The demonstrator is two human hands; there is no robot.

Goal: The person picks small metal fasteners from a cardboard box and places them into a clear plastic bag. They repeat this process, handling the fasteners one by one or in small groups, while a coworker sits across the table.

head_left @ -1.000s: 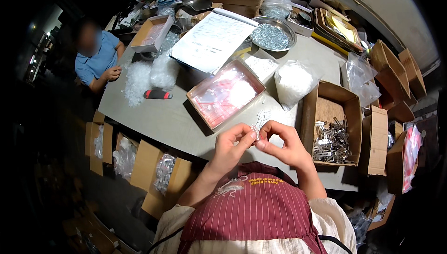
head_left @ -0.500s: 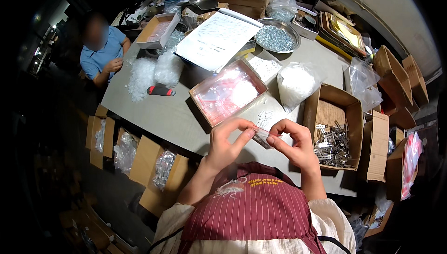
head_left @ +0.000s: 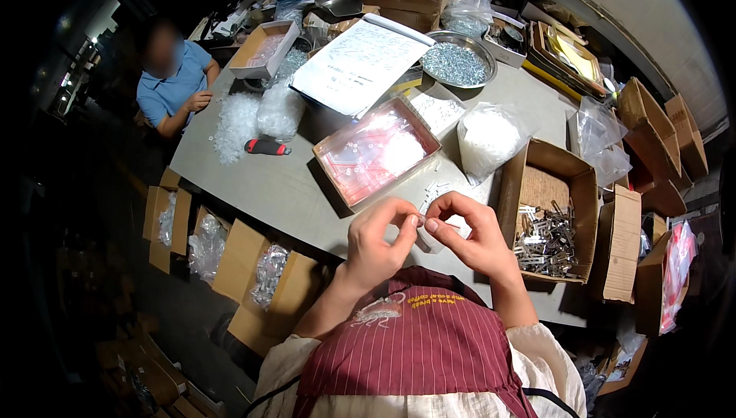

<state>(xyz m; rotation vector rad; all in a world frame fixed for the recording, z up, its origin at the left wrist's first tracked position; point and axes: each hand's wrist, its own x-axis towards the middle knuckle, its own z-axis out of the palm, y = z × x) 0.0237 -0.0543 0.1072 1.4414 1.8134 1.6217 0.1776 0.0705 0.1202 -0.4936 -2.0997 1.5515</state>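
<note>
A small clear zip bag (head_left: 428,243) hangs between my hands over the table's near edge. My left hand (head_left: 377,238) pinches its upper edge between thumb and forefinger. At the other side, my right hand (head_left: 477,236) pinches the same edge, the fingertips of both hands nearly touching. What the bag contains, if anything, is too small to make out. Just beyond my fingers lie small white pieces (head_left: 435,190) on the table. A shallow box of clear bags with red lines (head_left: 366,150) stands farther off, slightly left.
Right of my hand, a cardboard box (head_left: 589,211) holds metal clip-like parts (head_left: 550,243). A bag of white pieces (head_left: 489,142), a metal bowl of small screws (head_left: 458,64), a clipboard (head_left: 356,62) and a red-black cutter (head_left: 267,147) lie beyond. A person (head_left: 175,85) sits far left.
My hands have drawn closer together, the right one shifting left. The bag now hangs more upright between them. The person at the far left has moved a hand slightly.
</note>
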